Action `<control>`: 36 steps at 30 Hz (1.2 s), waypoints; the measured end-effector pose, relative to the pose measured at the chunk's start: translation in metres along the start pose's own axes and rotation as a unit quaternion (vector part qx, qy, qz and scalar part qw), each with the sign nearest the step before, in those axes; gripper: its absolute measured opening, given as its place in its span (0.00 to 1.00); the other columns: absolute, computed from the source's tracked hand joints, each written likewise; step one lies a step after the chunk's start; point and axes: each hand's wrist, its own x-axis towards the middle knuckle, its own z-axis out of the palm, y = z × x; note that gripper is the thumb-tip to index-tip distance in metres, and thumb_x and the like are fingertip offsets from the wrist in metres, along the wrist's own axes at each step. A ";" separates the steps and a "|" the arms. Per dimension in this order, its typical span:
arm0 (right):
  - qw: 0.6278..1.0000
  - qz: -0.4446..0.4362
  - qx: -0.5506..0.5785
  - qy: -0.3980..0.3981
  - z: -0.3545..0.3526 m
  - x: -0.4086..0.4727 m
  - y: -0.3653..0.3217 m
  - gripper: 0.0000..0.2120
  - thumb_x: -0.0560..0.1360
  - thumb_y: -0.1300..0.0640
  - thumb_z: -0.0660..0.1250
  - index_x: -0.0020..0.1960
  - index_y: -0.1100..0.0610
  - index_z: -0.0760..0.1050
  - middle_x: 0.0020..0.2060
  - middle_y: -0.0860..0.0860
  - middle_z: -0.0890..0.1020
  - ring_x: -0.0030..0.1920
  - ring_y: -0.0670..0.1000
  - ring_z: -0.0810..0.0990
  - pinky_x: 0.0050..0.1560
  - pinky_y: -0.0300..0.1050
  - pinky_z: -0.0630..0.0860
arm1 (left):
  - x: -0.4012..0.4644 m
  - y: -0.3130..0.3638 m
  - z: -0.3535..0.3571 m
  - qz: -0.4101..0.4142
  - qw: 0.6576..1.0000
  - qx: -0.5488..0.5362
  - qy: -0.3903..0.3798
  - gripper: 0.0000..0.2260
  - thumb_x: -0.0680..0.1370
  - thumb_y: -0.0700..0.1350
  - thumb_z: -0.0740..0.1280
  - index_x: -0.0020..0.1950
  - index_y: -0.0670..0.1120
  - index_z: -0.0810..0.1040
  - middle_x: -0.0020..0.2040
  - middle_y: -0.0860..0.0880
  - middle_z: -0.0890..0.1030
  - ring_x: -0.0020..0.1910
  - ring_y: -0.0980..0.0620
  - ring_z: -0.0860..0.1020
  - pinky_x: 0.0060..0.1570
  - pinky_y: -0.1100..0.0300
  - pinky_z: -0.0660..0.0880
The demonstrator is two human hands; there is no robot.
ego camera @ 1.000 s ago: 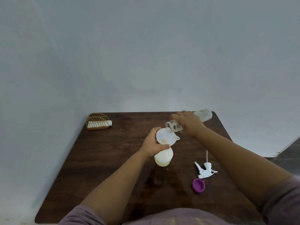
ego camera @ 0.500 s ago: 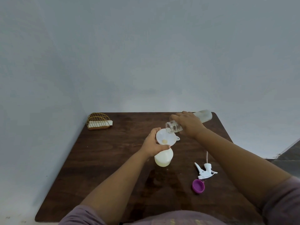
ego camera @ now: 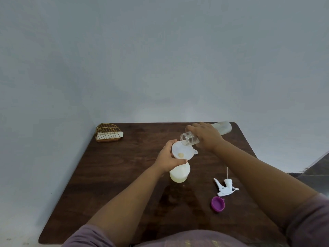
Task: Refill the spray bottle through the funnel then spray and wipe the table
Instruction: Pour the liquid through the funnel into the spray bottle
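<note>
Left hand point(ego camera: 168, 158) grips funnel point(ego camera: 182, 151) rim atop spray bottle point(ego camera: 179, 172), mid-table point(ego camera: 124, 175). Right hand point(ego camera: 204, 135) wraps refill bottle point(ego camera: 222, 128), tipped, mouth over funnel. Sprayer head point(ego camera: 224, 187) and purple cap point(ego camera: 217, 203) right of spray bottle, apart from hands.

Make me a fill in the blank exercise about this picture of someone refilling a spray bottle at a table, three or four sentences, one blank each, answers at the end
1. The right hand tips a clear bottle over the white ____, which sits in the spray bottle.
2. The left hand holds the funnel by its ____.
3. The trigger sprayer head lies on the table, ____ from the spray bottle.
4. The cap lying near the sprayer head is ____ in colour.

Missing words: funnel; rim; detached; purple
</note>
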 end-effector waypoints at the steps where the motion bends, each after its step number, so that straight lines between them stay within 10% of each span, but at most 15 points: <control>1: 1.000 -0.001 -0.002 -0.002 0.000 0.000 0.000 0.18 0.69 0.56 0.69 0.57 0.49 0.70 0.47 0.47 0.78 0.49 0.53 0.75 0.50 0.47 0.71 | 0.000 0.000 0.000 0.000 1.000 0.001 0.001 0.37 0.67 0.46 0.79 0.71 0.53 0.63 0.63 0.51 0.73 0.61 0.49 0.74 0.59 0.48 0.77; 36: 1.000 -0.013 -0.024 0.015 -0.001 -0.001 0.000 0.20 0.69 0.56 0.69 0.59 0.49 0.71 0.48 0.47 0.78 0.49 0.53 0.75 0.47 0.45 0.67 | -0.002 0.003 0.000 -0.003 1.000 0.006 0.002 0.37 0.68 0.46 0.79 0.71 0.52 0.63 0.65 0.51 0.72 0.62 0.48 0.74 0.60 0.49 0.77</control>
